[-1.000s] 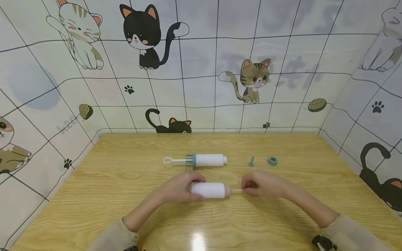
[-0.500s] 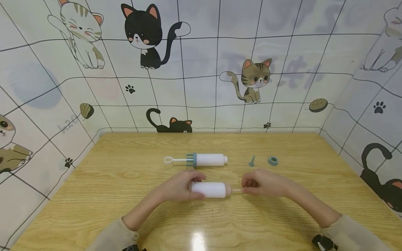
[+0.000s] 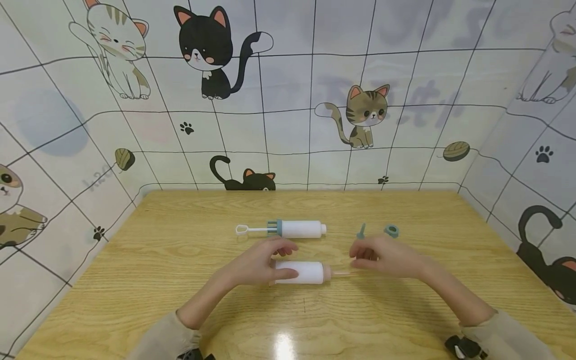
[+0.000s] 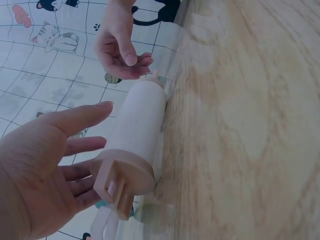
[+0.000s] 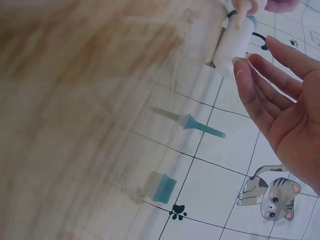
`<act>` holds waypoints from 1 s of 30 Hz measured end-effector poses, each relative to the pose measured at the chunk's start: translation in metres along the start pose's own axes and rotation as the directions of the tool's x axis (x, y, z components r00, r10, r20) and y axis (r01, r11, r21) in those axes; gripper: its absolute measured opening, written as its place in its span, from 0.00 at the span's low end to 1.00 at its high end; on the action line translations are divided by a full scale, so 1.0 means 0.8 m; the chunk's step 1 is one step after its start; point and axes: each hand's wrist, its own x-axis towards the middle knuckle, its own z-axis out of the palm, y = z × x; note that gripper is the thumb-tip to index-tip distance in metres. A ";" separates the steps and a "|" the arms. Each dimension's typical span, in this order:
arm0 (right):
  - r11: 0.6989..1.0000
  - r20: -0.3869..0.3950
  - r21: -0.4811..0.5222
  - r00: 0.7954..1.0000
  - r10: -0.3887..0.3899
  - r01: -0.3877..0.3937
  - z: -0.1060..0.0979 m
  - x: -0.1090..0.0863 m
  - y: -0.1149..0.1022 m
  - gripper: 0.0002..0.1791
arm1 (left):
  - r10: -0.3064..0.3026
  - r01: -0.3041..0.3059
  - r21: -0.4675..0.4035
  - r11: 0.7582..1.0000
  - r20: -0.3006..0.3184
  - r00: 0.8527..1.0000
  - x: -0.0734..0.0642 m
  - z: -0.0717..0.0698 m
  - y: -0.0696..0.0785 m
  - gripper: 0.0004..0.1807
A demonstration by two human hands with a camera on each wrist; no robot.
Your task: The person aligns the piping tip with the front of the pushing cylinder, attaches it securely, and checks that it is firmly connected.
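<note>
A white-barrelled plunger syringe with pink ends lies on the table, its thin pale nozzle pointing right. My left hand is around its plunger end, thumb over the barrel in the head view. The left wrist view shows that hand with fingers spread, beside the pink end cap and not wrapped round it. Just above the nozzle tip is my right hand, its fingers loosely bent and holding nothing. In the right wrist view, the right hand is apart from the syringe.
A second white syringe with a teal collar and white looped plunger handle lies behind, parallel to the first. To its right are a small teal nozzle and a teal ring cap. A cat-print sheet encloses the table's back and sides.
My right hand has let go of the nozzle and moved slightly up and right. My left fingers have loosened from the barrel and lifted. The pink-ended syringe stays in place.
</note>
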 end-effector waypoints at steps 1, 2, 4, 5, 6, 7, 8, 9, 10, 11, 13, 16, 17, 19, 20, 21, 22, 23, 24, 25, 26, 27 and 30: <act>1.000 -0.013 0.003 1.000 -0.009 0.009 -0.002 -0.001 0.000 0.11 | -0.001 0.001 -0.013 1.000 -0.003 1.000 0.001 0.000 0.000 0.27; 1.000 -0.031 0.002 0.999 -0.020 0.020 -0.004 -0.002 0.000 0.10 | -0.009 0.009 -0.031 0.999 -0.003 1.000 0.001 -0.001 0.001 0.27; 0.999 -0.068 -0.008 0.997 -0.036 0.035 -0.009 -0.005 0.000 0.09 | -0.006 0.006 -0.050 0.999 -0.006 1.000 0.003 -0.001 0.001 0.27; 0.999 -0.087 -0.012 0.996 -0.031 0.030 -0.011 -0.007 0.000 0.09 | -0.004 0.004 -0.055 0.999 -0.009 1.000 0.004 -0.001 0.002 0.27; 1.000 -0.107 -0.019 0.994 -0.024 0.022 -0.014 -0.009 0.000 0.09 | -0.002 0.002 -0.056 0.998 -0.012 1.000 0.006 -0.002 0.003 0.26; 1.000 -0.127 -0.023 0.992 -0.016 0.013 -0.016 -0.011 0.000 0.08 | 0.003 -0.004 -0.056 0.998 -0.017 1.000 0.007 -0.002 0.003 0.26; 1.000 -0.148 -0.027 0.989 -0.003 -0.001 -0.019 -0.014 0.001 0.08 | 0.006 -0.007 -0.051 0.999 -0.022 1.000 0.009 -0.003 0.004 0.25; 0.999 -0.169 -0.033 0.986 0.008 -0.013 -0.021 -0.016 0.001 0.08 | 0.014 -0.015 -0.043 0.999 -0.030 0.999 0.010 -0.003 0.005 0.24; 0.999 -0.185 -0.034 0.983 0.020 -0.027 -0.023 -0.018 0.002 0.08 | 0.018 -0.019 -0.040 0.999 -0.035 0.999 0.012 -0.003 0.005 0.24; 0.998 -0.201 -0.037 0.979 0.033 -0.042 -0.025 -0.020 0.003 0.07 | 0.021 -0.022 -0.040 0.999 -0.040 0.999 0.013 -0.003 0.005 0.23; 0.998 -0.225 -0.041 0.973 0.042 -0.052 -0.029 -0.024 0.004 0.07 | 0.033 -0.035 -0.038 0.999 -0.053 0.998 0.016 -0.004 0.005 0.22; 0.996 -0.249 -0.049 0.967 0.055 -0.069 -0.034 -0.029 0.007 0.06 | 0.049 -0.052 -0.046 0.998 -0.061 0.997 0.021 -0.004 0.003 0.21; 0.996 -0.253 -0.048 0.966 0.059 -0.074 -0.036 -0.030 0.007 0.06 | 0.057 -0.060 -0.048 0.997 -0.064 0.996 0.022 -0.003 0.003 0.20; 0.995 -0.261 -0.052 0.963 0.064 -0.081 -0.040 -0.033 0.008 0.06 | 0.072 -0.075 -0.053 0.996 -0.068 0.995 0.025 -0.002 0.002 0.20; 0.995 -0.266 -0.054 0.961 0.068 -0.085 -0.041 -0.035 0.009 0.07 | 0.074 -0.078 -0.058 0.995 -0.068 0.995 0.026 -0.002 0.002 0.20; 0.994 -0.271 -0.057 0.960 0.070 -0.089 -0.043 -0.036 0.010 0.07 | 0.077 -0.081 -0.061 0.995 -0.068 0.995 0.028 -0.001 0.002 0.20; 0.994 -0.276 -0.061 0.958 0.072 -0.092 -0.044 -0.037 0.011 0.07 | 0.077 -0.081 -0.064 0.995 -0.069 0.995 0.029 -0.001 0.003 0.20; 0.993 -0.283 -0.064 0.956 0.074 -0.095 -0.045 -0.038 0.012 0.07 | 0.076 -0.081 -0.068 0.994 -0.070 0.995 0.031 0.000 0.003 0.20; 0.992 -0.290 -0.070 0.954 0.077 -0.101 -0.046 -0.038 0.014 0.08 | 0.071 -0.075 -0.070 0.995 -0.069 0.995 0.032 0.000 0.004 0.21; 0.992 -0.295 -0.074 0.952 0.080 -0.107 -0.047 -0.038 0.015 0.08 | 0.067 -0.072 -0.071 0.995 -0.069 0.995 0.034 0.000 0.005 0.21; 0.991 -0.302 -0.075 0.950 0.082 -0.109 -0.048 -0.039 0.017 0.08 | 0.058 -0.063 -0.074 0.995 -0.067 0.996 0.035 0.001 0.006 0.21; 0.991 -0.307 -0.075 0.948 0.084 -0.113 -0.049 -0.039 0.019 0.08 | 0.053 -0.058 -0.076 0.995 -0.067 0.996 0.037 0.001 0.007 0.21; 0.989 -0.319 -0.076 0.943 0.099 -0.129 -0.052 -0.039 0.024 0.09 | 0.045 -0.050 -0.084 0.995 -0.065 0.997 0.041 0.002 0.010 0.22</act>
